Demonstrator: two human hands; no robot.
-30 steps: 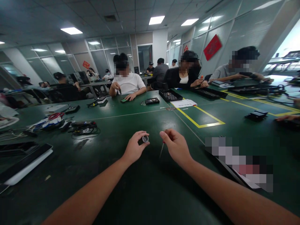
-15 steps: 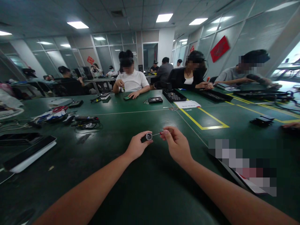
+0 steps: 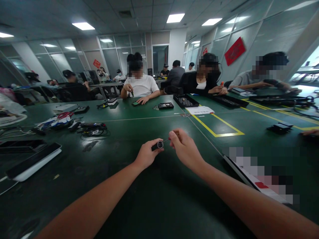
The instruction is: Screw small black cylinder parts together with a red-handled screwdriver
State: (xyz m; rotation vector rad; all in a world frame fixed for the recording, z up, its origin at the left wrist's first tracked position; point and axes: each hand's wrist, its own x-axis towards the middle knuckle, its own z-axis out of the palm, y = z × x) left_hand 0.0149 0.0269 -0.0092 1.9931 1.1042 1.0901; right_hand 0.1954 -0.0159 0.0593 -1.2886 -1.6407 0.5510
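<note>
Near the middle of the view, my left hand (image 3: 147, 154) grips a small dark cylinder (image 3: 159, 144), whose round silvery-rimmed end faces me. My right hand (image 3: 183, 146) is just to its right, fingers pinched on a thin screwdriver-like tool (image 3: 169, 138) with a red part at the fingertips. The tool's thin shaft points left toward the cylinder's end; whether its tip touches cannot be made out. Both hands are held above the green table (image 3: 129, 199).
Cables (image 3: 93, 130) and a black-and-white device (image 3: 35, 162) lie at left. A blurred flat item (image 3: 261, 185) is at right, a black tray (image 3: 185, 101) and white paper (image 3: 200, 110) farther off. A person in white (image 3: 142, 84) sits opposite, others at right.
My right hand has moved slightly up and the tool now slants down to the left. The cylinder has turned and shifted slightly right in my left hand.
</note>
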